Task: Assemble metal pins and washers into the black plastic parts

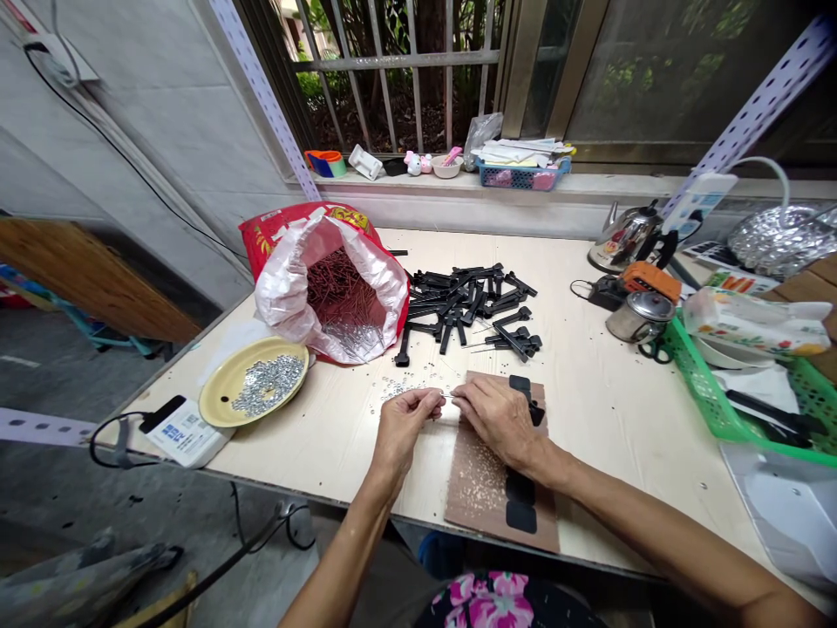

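My left hand [406,419] is closed in a pinch at the table's middle. Between it and my right hand [502,420] runs a thin metal pin [448,397], its ends hidden in the fingertips of both hands. My right hand is closed too, above a brown board [480,480] with black pads [521,515] and pale crumbs on it. Small metal rings [398,384] lie scattered just beyond my left fingers. Black plastic parts with long handles [458,301] are heaped behind my hands, a few with thin pins sticking out.
A red and white sack [275,301] of thin metal pins stands open at back left. Beside it, a yellow plate [213,397] holds small metal rings, near a white box [189,436]. Rightward are a kettle [624,240], metal cup [639,316], scissors [656,351] and green basket [703,406].
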